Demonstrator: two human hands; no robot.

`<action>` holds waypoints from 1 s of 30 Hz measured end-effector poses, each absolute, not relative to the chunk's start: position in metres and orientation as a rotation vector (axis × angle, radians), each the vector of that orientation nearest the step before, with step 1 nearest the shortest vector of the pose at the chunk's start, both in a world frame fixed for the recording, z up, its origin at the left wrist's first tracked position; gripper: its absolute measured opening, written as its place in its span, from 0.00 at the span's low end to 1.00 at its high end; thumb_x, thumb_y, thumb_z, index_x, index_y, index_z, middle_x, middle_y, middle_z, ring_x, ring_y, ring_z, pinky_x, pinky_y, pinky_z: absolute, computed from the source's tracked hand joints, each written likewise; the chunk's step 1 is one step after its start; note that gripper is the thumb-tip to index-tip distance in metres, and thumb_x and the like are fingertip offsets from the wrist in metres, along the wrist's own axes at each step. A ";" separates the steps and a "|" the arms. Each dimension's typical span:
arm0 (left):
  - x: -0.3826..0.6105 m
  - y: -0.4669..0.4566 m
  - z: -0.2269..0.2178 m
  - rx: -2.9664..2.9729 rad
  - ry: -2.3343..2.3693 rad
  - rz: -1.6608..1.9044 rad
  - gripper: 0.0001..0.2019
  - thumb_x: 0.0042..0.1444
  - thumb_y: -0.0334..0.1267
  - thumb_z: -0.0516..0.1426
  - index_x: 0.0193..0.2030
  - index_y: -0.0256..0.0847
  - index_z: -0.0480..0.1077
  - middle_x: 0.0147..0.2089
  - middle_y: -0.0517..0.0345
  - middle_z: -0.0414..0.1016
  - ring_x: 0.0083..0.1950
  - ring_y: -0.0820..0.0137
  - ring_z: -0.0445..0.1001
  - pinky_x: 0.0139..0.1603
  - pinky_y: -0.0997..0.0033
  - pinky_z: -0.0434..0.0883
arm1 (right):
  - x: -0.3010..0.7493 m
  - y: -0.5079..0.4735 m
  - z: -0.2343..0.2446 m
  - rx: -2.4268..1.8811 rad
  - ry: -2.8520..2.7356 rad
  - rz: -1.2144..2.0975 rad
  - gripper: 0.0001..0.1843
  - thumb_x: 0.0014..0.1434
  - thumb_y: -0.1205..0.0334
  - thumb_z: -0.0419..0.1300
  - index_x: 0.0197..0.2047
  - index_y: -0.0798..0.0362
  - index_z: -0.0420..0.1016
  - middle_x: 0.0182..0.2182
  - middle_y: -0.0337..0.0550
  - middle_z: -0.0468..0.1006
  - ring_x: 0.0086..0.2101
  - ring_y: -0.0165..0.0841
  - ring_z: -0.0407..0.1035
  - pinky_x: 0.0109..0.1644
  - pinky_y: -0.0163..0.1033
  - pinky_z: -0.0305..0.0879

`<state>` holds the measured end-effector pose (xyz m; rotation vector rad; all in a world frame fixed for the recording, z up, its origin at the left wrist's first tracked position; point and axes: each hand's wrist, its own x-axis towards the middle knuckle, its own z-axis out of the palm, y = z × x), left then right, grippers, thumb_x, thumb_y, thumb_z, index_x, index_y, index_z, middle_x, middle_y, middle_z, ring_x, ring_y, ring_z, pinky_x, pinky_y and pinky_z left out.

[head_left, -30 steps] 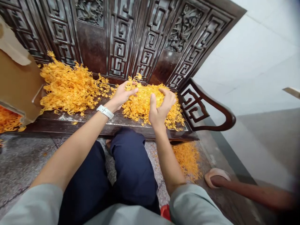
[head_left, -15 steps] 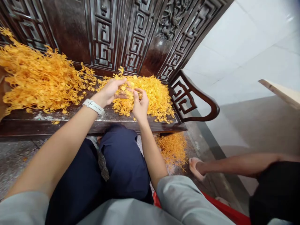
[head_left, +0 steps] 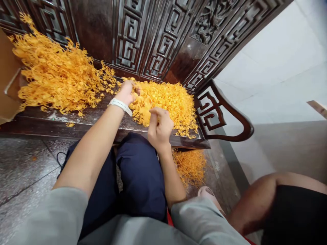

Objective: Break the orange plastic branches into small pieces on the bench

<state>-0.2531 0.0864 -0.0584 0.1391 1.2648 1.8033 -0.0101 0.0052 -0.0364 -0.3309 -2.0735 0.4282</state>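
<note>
I face a dark carved bench (head_left: 92, 34), curved armrest (head_left: 248, 128) at its right end; white wall (head_left: 276, 92) past that, grey speckled floor (head_left: 28, 170) below front edge.

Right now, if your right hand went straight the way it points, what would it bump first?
Probably the yellow pile nearest the right hand; depth is unclear, so they may be touching.

- scene's decently lit, with the white wall (head_left: 278, 68) kinda washed out
- glare is thrown off the glossy carved backrest (head_left: 187, 47)
- yellow pieces (head_left: 145, 112) by the right hand (head_left: 161, 127) are smeared
- edges are stretched
</note>
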 end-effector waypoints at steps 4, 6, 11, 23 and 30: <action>-0.302 0.077 -0.063 0.100 1.084 2.096 0.15 0.78 0.38 0.45 0.34 0.44 0.53 0.33 0.60 0.61 0.39 0.77 0.69 0.46 0.73 0.70 | 0.018 -0.025 -0.014 -0.213 -2.059 0.433 0.19 0.73 0.64 0.58 0.64 0.37 0.70 0.41 0.41 0.79 0.32 0.36 0.74 0.40 0.47 0.78; -0.319 0.074 -0.066 0.167 0.958 2.121 0.16 0.75 0.45 0.49 0.33 0.46 0.56 0.30 0.60 0.59 0.39 0.74 0.66 0.43 0.75 0.69 | 0.019 -0.008 -0.011 -0.226 -2.127 0.632 0.17 0.72 0.59 0.63 0.62 0.39 0.75 0.40 0.41 0.79 0.34 0.35 0.75 0.41 0.45 0.79; -0.303 0.073 -0.061 0.412 1.010 1.909 0.19 0.57 0.56 0.64 0.29 0.49 0.61 0.23 0.59 0.53 0.37 0.68 0.63 0.36 0.72 0.67 | -0.008 0.109 -0.040 -0.683 -1.784 1.200 0.43 0.70 0.25 0.47 0.75 0.43 0.64 0.64 0.56 0.74 0.56 0.44 0.77 0.56 0.55 0.79; -0.234 0.066 -0.035 0.689 1.113 1.715 0.13 0.66 0.39 0.67 0.33 0.37 0.72 0.26 0.62 0.60 0.21 0.80 0.55 0.22 0.79 0.55 | -0.063 0.108 -0.074 -0.638 -1.979 1.134 0.26 0.68 0.33 0.61 0.37 0.50 0.71 0.27 0.36 0.72 0.29 0.29 0.67 0.36 0.38 0.64; -0.237 0.084 -0.050 0.348 1.203 1.904 0.15 0.68 0.30 0.63 0.31 0.41 0.64 0.26 0.65 0.61 0.21 0.79 0.54 0.21 0.77 0.51 | -0.031 0.039 -0.034 -0.126 -2.259 1.069 0.20 0.77 0.48 0.59 0.35 0.51 0.74 0.28 0.37 0.74 0.30 0.27 0.67 0.38 0.37 0.65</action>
